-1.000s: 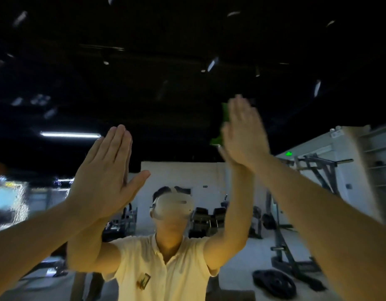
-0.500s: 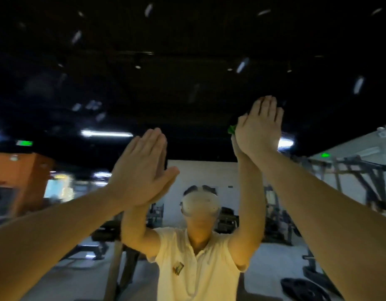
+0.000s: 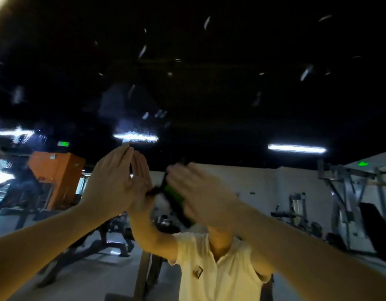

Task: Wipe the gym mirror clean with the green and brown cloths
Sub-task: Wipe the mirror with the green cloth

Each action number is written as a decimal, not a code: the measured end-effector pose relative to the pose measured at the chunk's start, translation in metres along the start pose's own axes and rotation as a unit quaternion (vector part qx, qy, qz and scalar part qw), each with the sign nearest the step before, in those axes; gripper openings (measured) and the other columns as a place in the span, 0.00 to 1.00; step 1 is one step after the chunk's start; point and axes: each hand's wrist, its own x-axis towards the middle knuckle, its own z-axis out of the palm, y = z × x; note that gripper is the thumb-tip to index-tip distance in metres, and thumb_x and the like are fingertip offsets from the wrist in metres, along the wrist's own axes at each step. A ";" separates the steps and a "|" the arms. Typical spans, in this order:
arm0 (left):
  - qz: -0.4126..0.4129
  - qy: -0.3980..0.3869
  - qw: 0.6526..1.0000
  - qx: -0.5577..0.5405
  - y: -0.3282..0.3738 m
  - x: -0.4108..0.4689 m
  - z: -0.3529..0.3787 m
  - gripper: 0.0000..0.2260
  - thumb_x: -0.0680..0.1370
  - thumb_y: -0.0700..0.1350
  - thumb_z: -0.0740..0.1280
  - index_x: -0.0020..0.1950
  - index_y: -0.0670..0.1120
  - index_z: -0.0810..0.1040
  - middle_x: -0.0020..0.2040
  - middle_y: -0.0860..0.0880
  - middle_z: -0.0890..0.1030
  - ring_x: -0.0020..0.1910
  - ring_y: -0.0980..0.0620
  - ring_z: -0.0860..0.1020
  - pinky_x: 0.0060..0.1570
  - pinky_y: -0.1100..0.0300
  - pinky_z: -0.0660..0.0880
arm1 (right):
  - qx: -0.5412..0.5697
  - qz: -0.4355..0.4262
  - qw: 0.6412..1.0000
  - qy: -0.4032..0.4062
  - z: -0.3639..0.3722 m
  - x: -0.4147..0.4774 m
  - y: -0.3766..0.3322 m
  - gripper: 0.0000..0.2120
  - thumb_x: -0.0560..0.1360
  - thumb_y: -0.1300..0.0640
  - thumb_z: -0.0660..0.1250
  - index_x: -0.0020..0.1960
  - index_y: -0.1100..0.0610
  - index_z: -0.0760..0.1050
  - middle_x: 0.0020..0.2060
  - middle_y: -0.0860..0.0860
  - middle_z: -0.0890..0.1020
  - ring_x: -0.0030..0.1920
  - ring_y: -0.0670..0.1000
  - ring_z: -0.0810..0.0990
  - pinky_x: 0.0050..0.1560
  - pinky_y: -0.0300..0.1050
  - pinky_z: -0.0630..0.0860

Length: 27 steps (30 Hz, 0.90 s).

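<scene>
The gym mirror [image 3: 209, 88] fills the view, with smears and specks on its dark upper part. My left hand [image 3: 114, 181] lies flat against the glass with straight fingers, meeting its own reflection. A dark cloth edge [image 3: 154, 190] pokes out to the right of it; its colour is unclear. My right hand [image 3: 202, 196], blurred by motion, presses the green cloth [image 3: 174, 197] onto the mirror with flat fingers. Most of both cloths is hidden under the palms.
The mirror reflects a person in a pale yellow shirt [image 3: 222, 272], weight benches [image 3: 96, 246] at lower left, an orange pillar [image 3: 57, 177] at left, a rack [image 3: 348, 192] at right and ceiling strip lights [image 3: 296, 148].
My right hand has swept down and to the left with the green cloth, ending close to my left hand. My left hand stays flat on the glass. The view has turned, shifting the reflection rightwards.
</scene>
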 end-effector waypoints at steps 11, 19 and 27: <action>0.032 -0.165 0.984 -0.056 -0.019 -0.009 0.007 0.65 0.58 0.85 0.49 0.84 0.44 0.42 0.83 0.52 0.41 0.83 0.55 0.44 0.82 0.51 0.50 | 0.015 0.435 0.898 0.057 -0.014 0.060 0.038 0.33 0.83 0.46 0.38 0.82 0.64 0.46 0.82 0.65 0.49 0.82 0.63 0.47 0.81 0.64 0.49; 0.023 0.025 0.997 -0.068 -0.061 -0.012 0.008 0.31 0.80 0.56 0.53 0.77 0.39 0.70 0.78 0.40 0.69 0.77 0.41 0.67 0.75 0.46 0.62 | 0.001 0.033 0.999 -0.009 0.004 0.074 -0.069 0.33 0.84 0.44 0.48 0.84 0.59 0.47 0.83 0.58 0.47 0.83 0.58 0.44 0.82 0.60 0.40; 0.018 -0.074 0.997 0.002 -0.078 -0.002 0.027 0.53 0.74 0.79 0.39 0.84 0.39 0.45 0.85 0.43 0.45 0.84 0.47 0.45 0.82 0.46 0.52 | 0.000 0.444 0.894 0.060 -0.025 0.110 0.077 0.31 0.85 0.48 0.44 0.83 0.62 0.48 0.83 0.61 0.51 0.83 0.59 0.49 0.82 0.59 0.48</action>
